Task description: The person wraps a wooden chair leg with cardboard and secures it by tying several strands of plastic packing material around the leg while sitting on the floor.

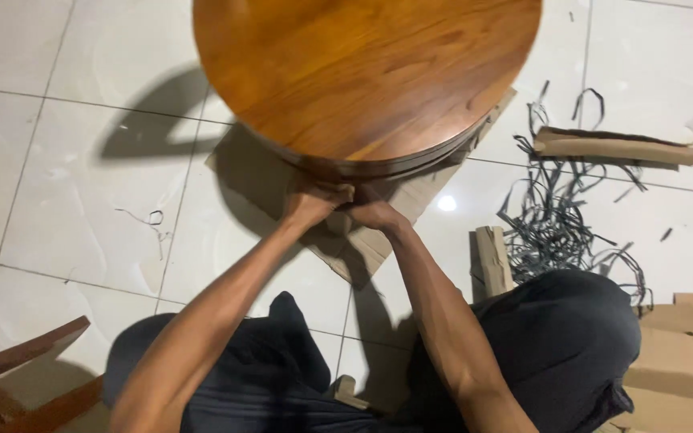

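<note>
1. Crouching on a white tiled floor [74, 184], a person in dark trousers reaches both bare arms forward to the near rim of a round wooden desk [366, 68].
2. Seen from the head camera, the desk's glossy, honey-brown top fills the upper middle of the frame, its grain running across the surface.
3. The left hand [314, 200] is clenched just under the near edge of the top, fingers curled tightly; what it grips is hidden in the shadow below the rim, so it cannot be told.
4. The right hand [372, 212] sits pressed against the left one, also curled under the rim, and whether it holds anything cannot be told either.
5. The desk stands on a flattened cardboard sheet [362, 244] that spreads out beneath it and shows past the hands toward the person.
6. To the right, a tangle of dark plastic straps [559, 220] lies on the tiles, well apart from the hands.
7. A folded strip of cardboard [615, 147] rests at the top of that tangle, and a short wooden block [492, 258] lies at its near left side, just beside the person's right knee.
8. More cardboard [683, 361] is piled at the lower right corner.
9. Curved brown parts of a wooden chair [22, 377] show at the lower left corner, near the person's left knee.
</note>
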